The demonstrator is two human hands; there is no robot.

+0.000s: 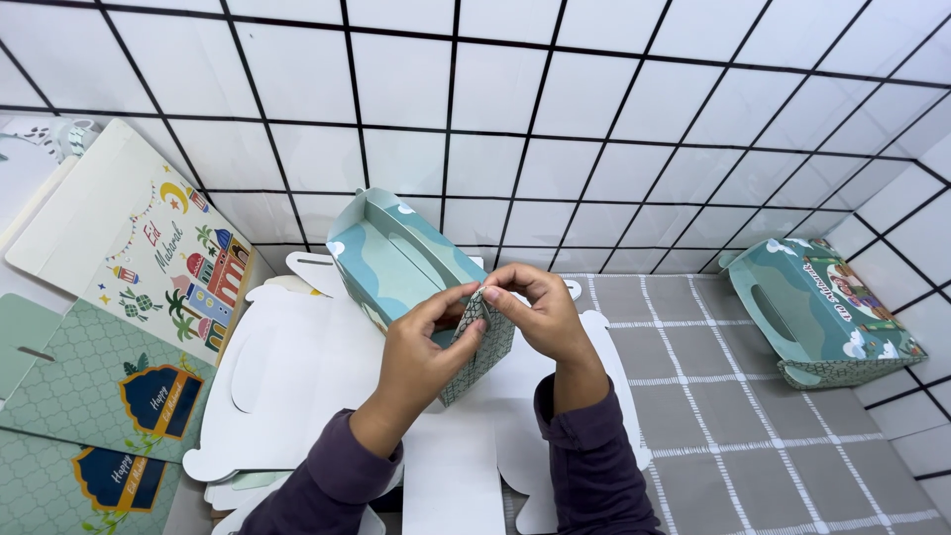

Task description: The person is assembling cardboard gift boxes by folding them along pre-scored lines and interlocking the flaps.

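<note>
Standing just behind the person, I saw both hands up at the near end of a half-built paper gift box [401,260], teal w/ cloud shapes and a green lattice pattern on the end panel. Left hand [424,349] had thumb & fingers pinched together on the lower part of that end flap; right hand [540,315] was closed on the upper edge of the same flap, fingertips of both hands nearly meeting at the top. So both grips were clamped on the box, none loose. Box itself was held tilted, far end pointing toward the tiled wall [594,99], and it hovered over a stack of white die-cut blanks [297,367] lying flat on the table. To the left lay more flat printed sheets [149,258], some w/ a crescent and buildings, others green w/ dark blue badges. Off to the right, well apart, a finished box [817,312] w/ a handle slot sat on the grey checked mat [723,416]. Risk as I judged it: thin card, so pressing too hard at the pinch could've creased the flap or torn a tab; a tab pushed in crooked might've let the end pop open; couldn't tell if the tab was seated, fingers hid it. Box wasn't resting on anything, so a slip could've dropped it onto the blanks.
</note>
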